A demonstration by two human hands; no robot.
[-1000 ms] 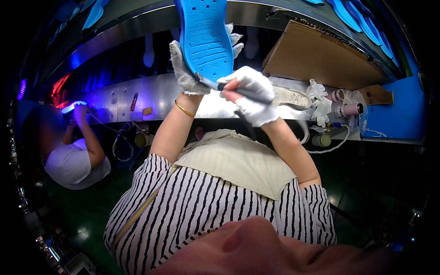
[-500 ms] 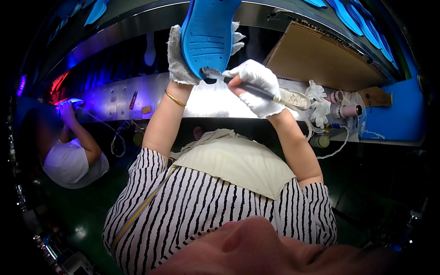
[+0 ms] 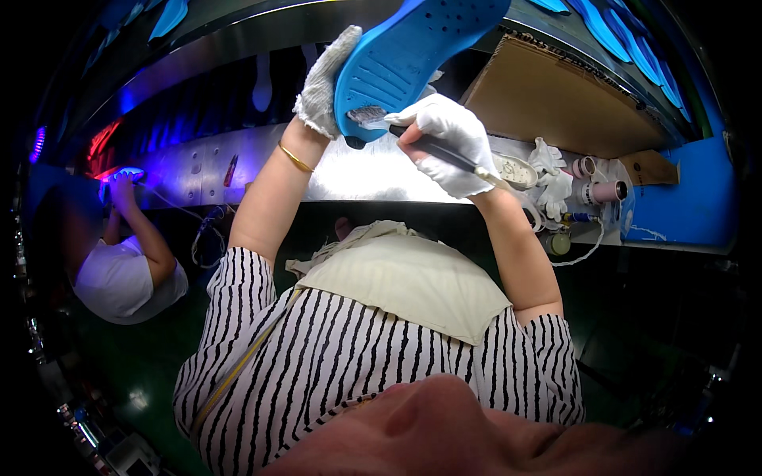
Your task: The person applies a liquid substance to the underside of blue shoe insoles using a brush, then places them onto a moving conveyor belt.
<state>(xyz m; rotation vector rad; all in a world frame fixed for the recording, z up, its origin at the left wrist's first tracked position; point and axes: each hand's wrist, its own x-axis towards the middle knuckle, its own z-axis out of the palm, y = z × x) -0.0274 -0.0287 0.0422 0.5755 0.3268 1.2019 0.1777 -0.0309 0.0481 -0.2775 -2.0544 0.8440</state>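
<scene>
A blue insole or shoe last with ridges and small holes [image 3: 397, 67] is held up in front of me, tilted to the right. My left hand [image 3: 327, 87], in a knitted white glove, grips it from beneath, its thumb along the left edge and other fingertips partly showing behind the right edge. A brush [image 3: 435, 148] with a dark handle is closed in my right hand [image 3: 456, 135], whose white glove leaves a fingertip and thumb bare. The brush's bristles [image 3: 367, 115] lie on the blue piece's near end.
Along the metal bench [image 3: 270, 155] lie a red-handled tool [image 3: 231, 170], a pale tray [image 3: 514, 170], spare gloves [image 3: 548, 157] and a pink cup [image 3: 609, 192]. A cardboard sheet [image 3: 563, 99] leans behind. Blue pieces [image 3: 599, 32] rest on the far conveyor. A co-worker [image 3: 127, 270] sits left.
The blue piece has swung so its far end points rightward. My left hand has moved slightly left and up. The bristles have shifted from its tip further onto its face.
</scene>
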